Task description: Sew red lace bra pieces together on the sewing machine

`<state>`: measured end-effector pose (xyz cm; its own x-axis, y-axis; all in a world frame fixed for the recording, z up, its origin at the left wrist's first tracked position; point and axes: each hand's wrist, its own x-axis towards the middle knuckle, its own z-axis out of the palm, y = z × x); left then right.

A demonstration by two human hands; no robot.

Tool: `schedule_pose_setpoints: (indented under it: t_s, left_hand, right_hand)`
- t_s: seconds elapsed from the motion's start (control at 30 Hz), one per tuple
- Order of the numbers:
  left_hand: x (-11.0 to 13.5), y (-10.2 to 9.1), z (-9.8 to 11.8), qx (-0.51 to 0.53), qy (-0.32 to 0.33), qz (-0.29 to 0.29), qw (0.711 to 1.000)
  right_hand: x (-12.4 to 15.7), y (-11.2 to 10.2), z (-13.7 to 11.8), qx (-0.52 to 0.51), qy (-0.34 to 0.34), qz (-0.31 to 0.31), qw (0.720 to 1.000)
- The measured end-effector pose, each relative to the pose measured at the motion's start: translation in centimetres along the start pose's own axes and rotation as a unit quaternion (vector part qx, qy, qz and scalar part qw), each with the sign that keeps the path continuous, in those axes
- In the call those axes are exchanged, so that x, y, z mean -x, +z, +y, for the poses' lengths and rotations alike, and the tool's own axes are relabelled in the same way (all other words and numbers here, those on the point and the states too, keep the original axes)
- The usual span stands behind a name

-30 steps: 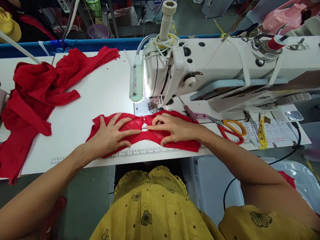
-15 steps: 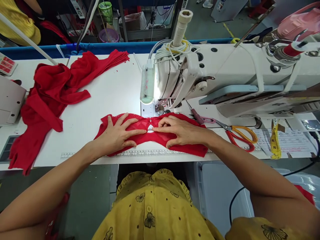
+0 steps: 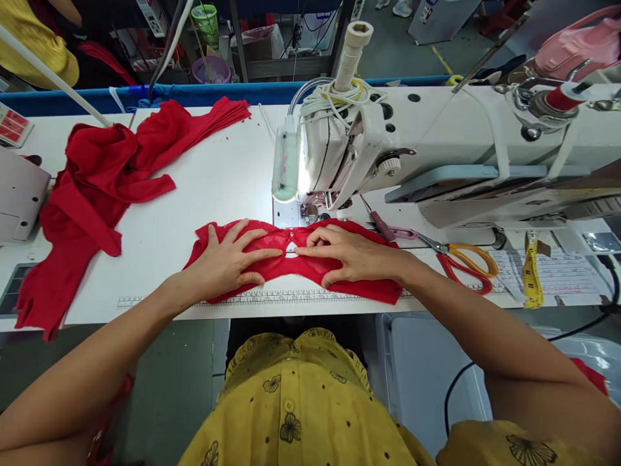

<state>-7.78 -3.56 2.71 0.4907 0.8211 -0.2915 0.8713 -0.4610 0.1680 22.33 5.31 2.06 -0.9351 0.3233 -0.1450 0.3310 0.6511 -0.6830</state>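
Observation:
A red lace-trimmed bra piece point(image 3: 286, 278) lies spread across the white table's front edge, with a small gap at its centre showing the white surface. My left hand point(image 3: 233, 259) rests flat on its left half, fingers spread, the index tip by the gap. On the right half lies my right hand point(image 3: 344, 254), index finger stretched to the gap, thumb apart and the other fingers bent. Both hands press on the cloth without gripping it. Just beyond the piece is the presser foot point(image 3: 310, 212) of a white sewing machine point(image 3: 436, 123).
Red cloth pieces point(image 3: 97, 188) are heaped on the left. Right of the bra piece lie scissors point(image 3: 466, 262) with orange and red handles, a purple-handled pointed tool point(image 3: 382, 226) and a yellow measuring tape point(image 3: 532, 272). A printed ruler strip point(image 3: 165, 301) runs along the front edge.

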Motion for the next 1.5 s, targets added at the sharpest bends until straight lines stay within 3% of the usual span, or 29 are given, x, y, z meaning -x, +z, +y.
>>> schedule_pose_setpoints:
  t_s: [1.03,1.5]
  left_hand:
    - [-0.05,0.47,-0.32,-0.014,-0.013,-0.006,1.0]
    - [0.02,0.36,-0.12,-0.005,-0.01,0.01,1.0]
  right_hand:
    - [0.08,0.06,0.04,0.025,-0.025,0.015,0.999]
    - [0.14,0.02,-0.28,0.009,0.022,0.017,1.0]
